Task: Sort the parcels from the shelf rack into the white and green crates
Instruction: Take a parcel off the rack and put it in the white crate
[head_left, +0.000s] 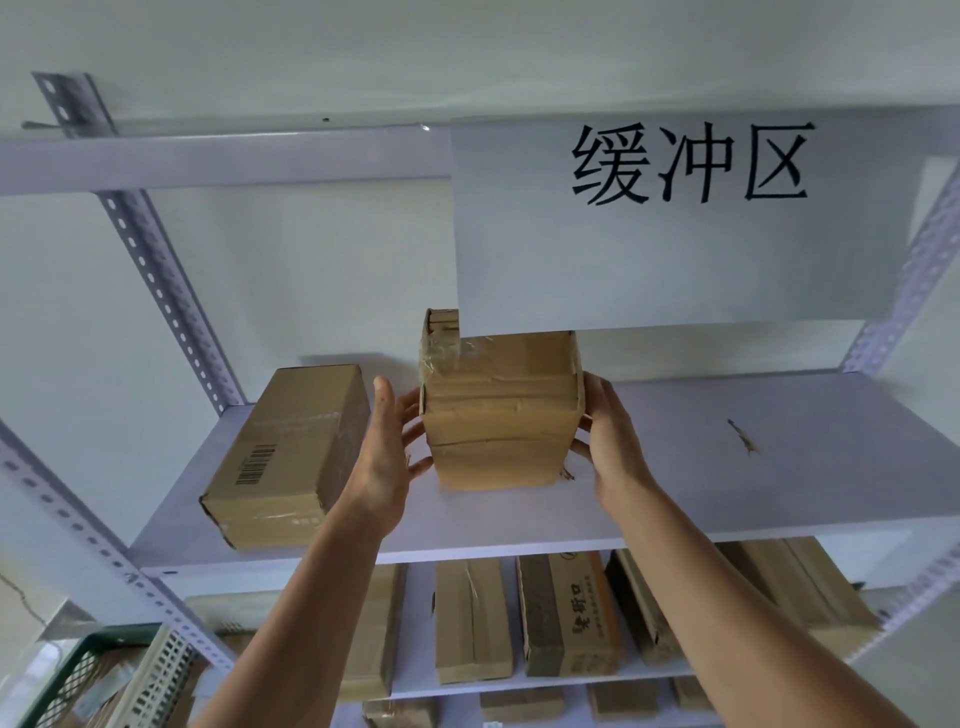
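Note:
A taped brown cardboard parcel (501, 410) stands on the upper shelf board (727, 467) of the grey rack. My left hand (389, 441) presses its left side with straight fingers. Against the parcel's right side lies my right hand (610, 441), its fingers reaching round the far edge. A longer cardboard parcel (288, 452) with a barcode lies to the left on the same shelf. The green crate (67, 675) and the white crate (156, 680) show at the bottom left, low beside the rack.
A white sign (675, 223) with black characters hangs from the top beam, just above the parcel. Several more cardboard parcels (566, 613) stand on the lower shelf. Perforated rack posts (166, 296) rise at left and right. The wall is close behind.

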